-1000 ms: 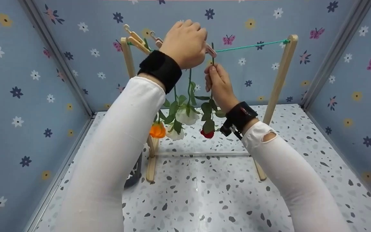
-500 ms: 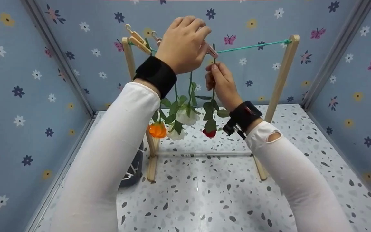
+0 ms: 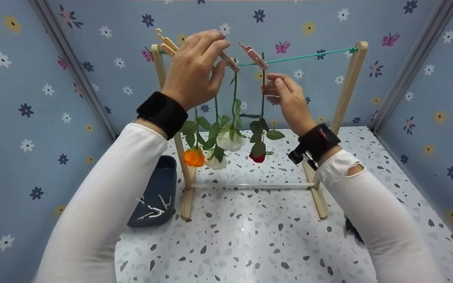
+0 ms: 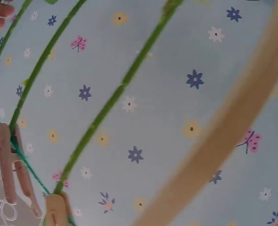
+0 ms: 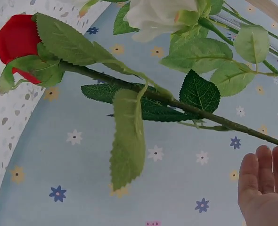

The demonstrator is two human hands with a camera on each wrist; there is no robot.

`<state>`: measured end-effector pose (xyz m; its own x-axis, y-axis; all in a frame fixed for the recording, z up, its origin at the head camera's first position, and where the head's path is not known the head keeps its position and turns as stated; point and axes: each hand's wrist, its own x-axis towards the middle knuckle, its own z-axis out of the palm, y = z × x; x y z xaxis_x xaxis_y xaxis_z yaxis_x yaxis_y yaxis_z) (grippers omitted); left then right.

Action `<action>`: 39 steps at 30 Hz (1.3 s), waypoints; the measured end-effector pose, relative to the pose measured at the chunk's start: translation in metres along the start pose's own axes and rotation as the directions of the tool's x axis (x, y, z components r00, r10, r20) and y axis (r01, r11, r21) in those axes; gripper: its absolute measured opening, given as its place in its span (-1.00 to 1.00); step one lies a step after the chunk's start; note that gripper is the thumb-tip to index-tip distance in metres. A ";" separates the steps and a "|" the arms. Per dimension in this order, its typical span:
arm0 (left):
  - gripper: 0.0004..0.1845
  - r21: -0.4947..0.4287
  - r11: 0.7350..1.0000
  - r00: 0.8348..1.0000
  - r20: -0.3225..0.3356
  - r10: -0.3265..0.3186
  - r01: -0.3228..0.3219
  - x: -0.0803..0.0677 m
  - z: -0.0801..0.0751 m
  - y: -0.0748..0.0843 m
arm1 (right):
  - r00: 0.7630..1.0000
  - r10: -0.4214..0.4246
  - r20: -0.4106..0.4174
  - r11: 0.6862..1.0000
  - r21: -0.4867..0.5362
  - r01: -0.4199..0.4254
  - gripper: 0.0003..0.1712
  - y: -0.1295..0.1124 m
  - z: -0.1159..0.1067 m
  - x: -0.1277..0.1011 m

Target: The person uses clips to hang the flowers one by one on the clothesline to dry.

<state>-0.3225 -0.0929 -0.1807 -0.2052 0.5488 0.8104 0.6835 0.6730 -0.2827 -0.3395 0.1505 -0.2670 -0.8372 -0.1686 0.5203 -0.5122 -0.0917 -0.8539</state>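
Note:
A red rose [image 3: 257, 157] hangs head down from the green line [image 3: 309, 56], its stem under a pink clothespin [image 3: 257, 59]. Beside that stem is my right hand [image 3: 289, 96], fingers loosely extended; the right wrist view shows its fingertips [image 5: 264, 169] close to the stem. My left hand [image 3: 197, 67] is further left, fingers gently bent in front of another pink clothespin [image 3: 230, 61]; any touch is unclear. Two white roses [image 3: 230, 139] and an orange flower [image 3: 194, 157] hang upside down to the left. A yellow clothespin [image 3: 167, 43] sits at the line's left end.
A wooden rack [image 3: 348, 86] holds the line between its two posts, with a clear bar [image 3: 250, 185] low down. On the speckled floor at left stands a dark blue basket [image 3: 171, 169] containing several clothespins. Patterned blue walls [image 3: 226, 15] enclose the space.
My left hand has come off the rightmost pink clothespin and moved left and down. My right hand has let go of the red rose's stem and shifted right. The rose stays hanging.

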 end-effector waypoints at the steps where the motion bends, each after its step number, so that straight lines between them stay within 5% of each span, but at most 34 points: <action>1: -0.66 -0.028 1.000 0.999 -0.040 0.006 -0.007 -0.006 0.000 -0.003 | 1.000 -0.005 -0.006 1.000 -0.007 0.005 -0.63 0.000 -0.004 -0.001; 5: -0.68 -0.081 0.996 0.987 -0.162 0.009 -0.023 -0.032 -0.003 -0.011 | 0.999 -0.031 -0.014 1.000 -0.007 0.031 -0.65 -0.002 -0.015 -0.009; 9: -0.71 -0.128 0.992 0.979 -0.202 -0.020 -0.006 -0.060 -0.007 -0.015 | 0.999 -0.052 -0.001 0.998 -0.028 0.052 -0.68 -0.010 -0.021 -0.022; 19: -0.74 -0.185 0.961 0.974 -0.055 -0.219 0.205 -0.139 -0.004 -0.030 | 0.997 -0.062 0.044 0.994 -0.090 0.066 -0.72 -0.017 -0.030 -0.055; 22: -0.75 -0.167 0.939 0.953 0.001 -0.304 0.300 -0.161 0.001 -0.034 | 0.997 -0.062 0.054 0.993 -0.094 0.067 -0.72 -0.014 -0.032 -0.063; 24: -0.76 -0.137 0.913 0.923 0.063 -0.379 0.384 -0.176 0.003 -0.036 | 0.996 -0.062 0.060 0.993 -0.098 0.068 -0.72 -0.012 -0.033 -0.068; 27: -0.78 -0.049 0.851 0.838 0.210 -0.503 0.523 -0.197 0.006 -0.042 | 0.994 -0.079 0.082 0.988 -0.128 0.089 -0.68 -0.009 -0.035 -0.074; 33: -0.76 0.172 0.722 0.573 0.499 -0.650 0.670 -0.241 0.012 -0.053 | 0.987 -0.075 0.142 0.977 -0.188 0.101 -0.57 0.005 -0.043 -0.092; 39: -0.90 0.278 0.630 0.356 0.632 -0.689 0.725 -0.277 0.013 -0.053 | 0.986 -0.006 0.164 0.973 -0.228 0.044 -0.53 0.023 -0.048 -0.110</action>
<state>-0.3116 -0.2740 -0.3966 -0.9863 0.0448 0.1590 0.0866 0.9598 0.2671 -0.2682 0.2143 -0.3431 -0.7915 -0.3265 0.5167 -0.5786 0.1276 -0.8056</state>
